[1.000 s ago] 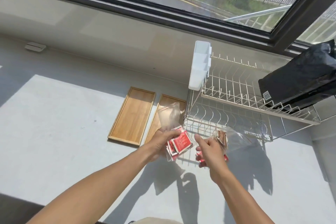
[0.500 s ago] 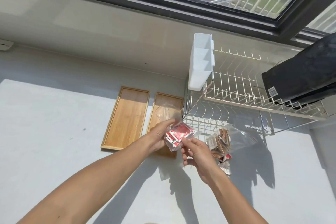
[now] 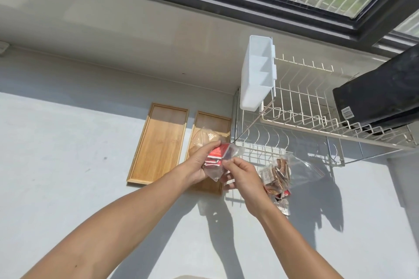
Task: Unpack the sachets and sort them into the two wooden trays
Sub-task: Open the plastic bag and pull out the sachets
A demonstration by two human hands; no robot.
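Head view: both hands work over the near end of the right tray, on a pale worktop (image 3: 68, 165).
Left tray (image 3: 158, 142): bare wood, lying long axis near to far, well left of the hands.
Right tray (image 3: 213, 122): just beside it, same lie; its near half is hidden by the hands.
Left hand (image 3: 199, 161): fingers curled round a clear bag of red sachets (image 3: 217, 154), held above the right tray.
Right hand (image 3: 242, 174): fingers pinching the bag's right edge, touching the left hand's load.
Key relation: the bag mouth seems to point right and far, toward the right fingers, so I judge they would draw sachets out.
Second bag (image 3: 281, 172): brown sachets, on the worktop just right of the right hand.
Rack (image 3: 294, 102): far right, apart.
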